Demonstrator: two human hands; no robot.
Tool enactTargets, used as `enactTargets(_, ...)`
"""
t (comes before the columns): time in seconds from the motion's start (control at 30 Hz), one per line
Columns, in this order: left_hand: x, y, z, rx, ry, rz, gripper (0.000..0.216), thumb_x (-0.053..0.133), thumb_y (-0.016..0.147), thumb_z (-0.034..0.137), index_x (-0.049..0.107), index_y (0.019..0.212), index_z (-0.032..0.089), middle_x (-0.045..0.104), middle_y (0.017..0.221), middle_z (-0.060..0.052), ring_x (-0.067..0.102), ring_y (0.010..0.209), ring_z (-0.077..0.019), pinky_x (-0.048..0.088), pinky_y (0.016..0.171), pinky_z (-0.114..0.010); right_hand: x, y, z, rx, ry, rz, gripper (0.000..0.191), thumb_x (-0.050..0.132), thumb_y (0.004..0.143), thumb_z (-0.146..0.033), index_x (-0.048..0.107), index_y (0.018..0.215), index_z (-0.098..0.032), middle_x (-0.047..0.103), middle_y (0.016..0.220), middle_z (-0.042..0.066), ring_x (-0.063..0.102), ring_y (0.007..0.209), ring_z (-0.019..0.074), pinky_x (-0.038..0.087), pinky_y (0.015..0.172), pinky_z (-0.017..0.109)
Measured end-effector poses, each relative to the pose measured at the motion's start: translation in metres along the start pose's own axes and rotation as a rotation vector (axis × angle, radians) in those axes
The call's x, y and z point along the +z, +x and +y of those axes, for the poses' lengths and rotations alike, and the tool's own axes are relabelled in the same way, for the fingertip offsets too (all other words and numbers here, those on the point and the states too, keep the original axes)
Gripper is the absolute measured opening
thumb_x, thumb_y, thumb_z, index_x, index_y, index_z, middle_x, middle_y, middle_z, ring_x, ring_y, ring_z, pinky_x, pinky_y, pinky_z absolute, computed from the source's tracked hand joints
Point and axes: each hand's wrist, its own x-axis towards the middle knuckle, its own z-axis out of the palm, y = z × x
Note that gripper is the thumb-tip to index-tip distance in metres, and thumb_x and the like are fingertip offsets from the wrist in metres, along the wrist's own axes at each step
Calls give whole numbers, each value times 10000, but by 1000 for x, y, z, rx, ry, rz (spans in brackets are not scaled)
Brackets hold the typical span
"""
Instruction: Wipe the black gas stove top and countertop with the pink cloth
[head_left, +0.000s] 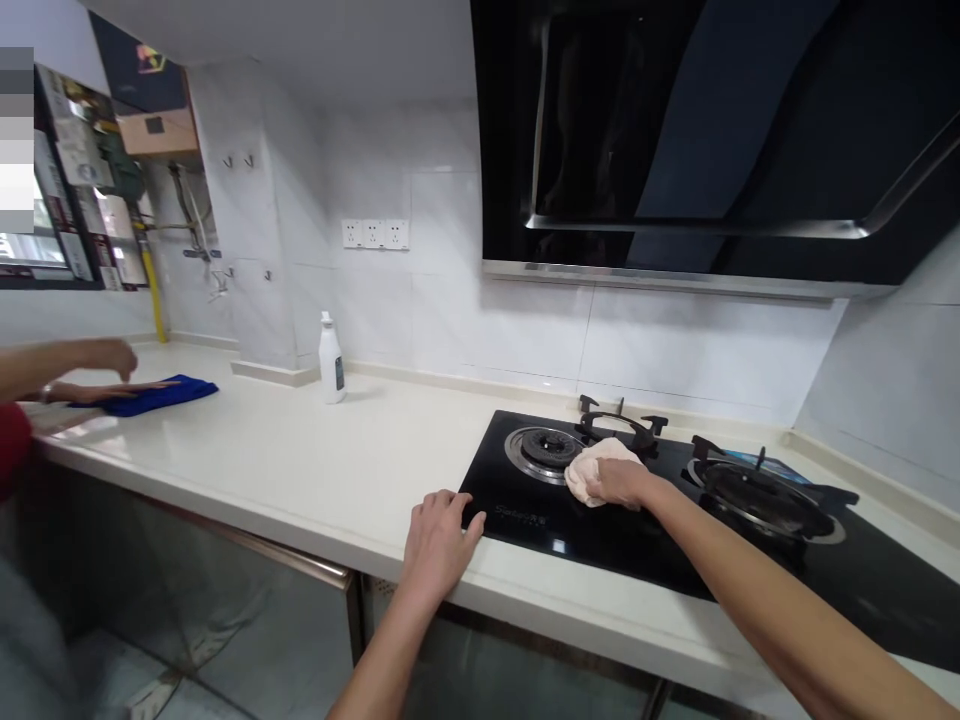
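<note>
My right hand (624,482) is closed on a pale pink cloth (589,470), pressing it onto the black glass gas stove (517,535) just right of the left burner (550,447). My left hand (441,535) lies palm down with its fingers apart at the counter's front edge, its fingertips reaching the stove's front left corner. A loose pan support (622,428) sits behind the cloth, off the left burner. Over the right burner (765,497) another black support is in place. Part of the cloth is hidden under my right hand.
A white bottle (331,360) stands upright on the pale counter (390,440) near the wall. At the far left, another person's hands work with a blue cloth (161,395). A black range hood (675,150) hangs low over the stove. Wall sockets (375,234) are behind.
</note>
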Motion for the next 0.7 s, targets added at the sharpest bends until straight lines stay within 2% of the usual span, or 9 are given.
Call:
enactTargets(0.1, 0, 1, 2, -17, 29, -24, 311, 529, 989, 394, 680, 1198, 221, 687, 1181, -92, 583, 1147, -285, 418, 973, -426, 12, -27, -29, -58, 4, -10, 427, 650, 949, -453, 605, 1271, -176, 599, 1319, 109, 588, 1171, 263, 484, 1019, 507)
enactTargets(0.23, -4, 2, 4, -34, 60, -48, 342, 476, 1015, 426, 685, 1198, 225, 688, 1202, -92, 581, 1161, -280, 408, 985, -410, 27, -64, -91, -157, 103, 78, 552, 570, 919, -419, 523, 1408, -168, 495, 1484, 175, 447, 1340, 367, 350, 1088, 536)
enactTargets(0.33, -10, 2, 4, -37, 89, -82, 368, 401, 1043, 402, 676, 1218, 233, 691, 1217, -88, 584, 1162, -272, 414, 970, -395, 34, -88, -135, -278, 193, 145, 600, 577, 846, -415, 518, 1405, -205, 513, 1483, 126, 425, 1347, 348, 311, 1090, 510)
enactTargets(0.4, -13, 3, 2, -38, 94, -102, 381, 359, 1054, 377, 665, 1235, 238, 695, 1220, -81, 592, 1159, -262, 421, 955, -381, 37, -100, -154, -333, 233, 194, 591, 598, 796, -411, 551, 1352, -214, 562, 1430, 104, 453, 1307, 334, 315, 1074, 499)
enactTargets(0.53, -12, 7, -6, -35, 64, -103, 377, 363, 1051, 386, 664, 1229, 246, 703, 1223, -70, 605, 1163, -252, 425, 955, -368, 40, -114, -157, -343, 291, 283, 527, 573, 768, -373, 598, 1268, -210, 630, 1332, 87, 506, 1234, 306, 347, 1043, 480)
enactTargets(0.7, -9, 5, -6, -67, 30, -73, 374, 382, 1040, 406, 698, 1172, 255, 712, 1207, -65, 611, 1159, -255, 424, 960, -373, 51, -123, -117, -351, 313, 312, 559, 524, 730, -313, 619, 1270, -204, 635, 1340, 128, 524, 1248, 353, 361, 1042, 541)
